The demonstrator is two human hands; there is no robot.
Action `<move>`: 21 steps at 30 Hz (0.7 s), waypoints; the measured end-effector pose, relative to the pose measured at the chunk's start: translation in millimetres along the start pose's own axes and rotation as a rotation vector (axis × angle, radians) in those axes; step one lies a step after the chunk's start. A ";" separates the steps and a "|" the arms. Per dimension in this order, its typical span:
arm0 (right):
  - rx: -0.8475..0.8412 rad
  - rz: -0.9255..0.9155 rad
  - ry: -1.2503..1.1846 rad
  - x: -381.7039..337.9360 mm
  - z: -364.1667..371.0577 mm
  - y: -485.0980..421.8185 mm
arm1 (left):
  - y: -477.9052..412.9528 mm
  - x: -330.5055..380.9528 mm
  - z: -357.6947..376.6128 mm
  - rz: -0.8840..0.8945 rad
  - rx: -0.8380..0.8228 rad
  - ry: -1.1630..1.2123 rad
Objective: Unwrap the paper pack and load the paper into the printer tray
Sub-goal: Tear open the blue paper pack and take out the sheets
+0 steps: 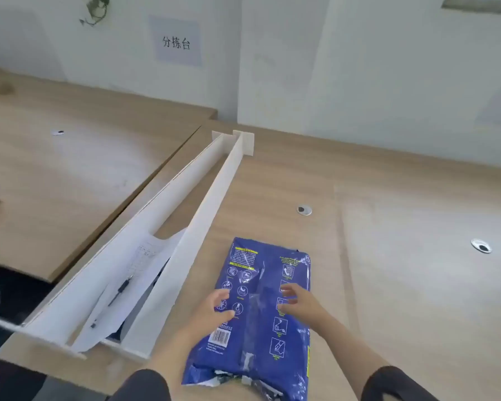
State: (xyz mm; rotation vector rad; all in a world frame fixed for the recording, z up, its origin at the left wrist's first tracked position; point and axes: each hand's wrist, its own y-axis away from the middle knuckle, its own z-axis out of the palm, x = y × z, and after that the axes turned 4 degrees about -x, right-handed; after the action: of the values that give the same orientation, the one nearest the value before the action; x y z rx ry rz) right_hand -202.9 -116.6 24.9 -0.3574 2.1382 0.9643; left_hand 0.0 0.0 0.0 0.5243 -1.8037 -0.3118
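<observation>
A long white divider [191,244] runs from lower left toward the frame's centre, with loose sheets [133,279] and a pen [119,293] lying in its channel. Two round cable holes [304,210] sit right of centre on the wooden desk [402,256]; a sign [176,41] hangs on the white wall at top. At bottom centre lies the blue paper pack [261,322], its near end torn. The left hand [211,309] and right hand [300,302] rest on it with fingers spread, gripping nothing
</observation>
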 end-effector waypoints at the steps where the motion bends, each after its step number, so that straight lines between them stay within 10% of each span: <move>1: 0.026 0.014 -0.004 0.0 5.0 -0.9 | -4.0 -5.1 -1.8 0.010 -0.013 -0.021; 21: 0.032 -0.047 0.386 -1.7 39.0 -65.6 | -45.5 -40.6 -10.5 0.068 0.017 -0.159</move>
State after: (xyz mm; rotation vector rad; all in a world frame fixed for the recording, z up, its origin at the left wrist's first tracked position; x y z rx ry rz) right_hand -147.6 -132.5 -25.3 -0.6168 2.4751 0.8873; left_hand 27.9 -18.4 -52.1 0.4590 -1.9755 -0.2987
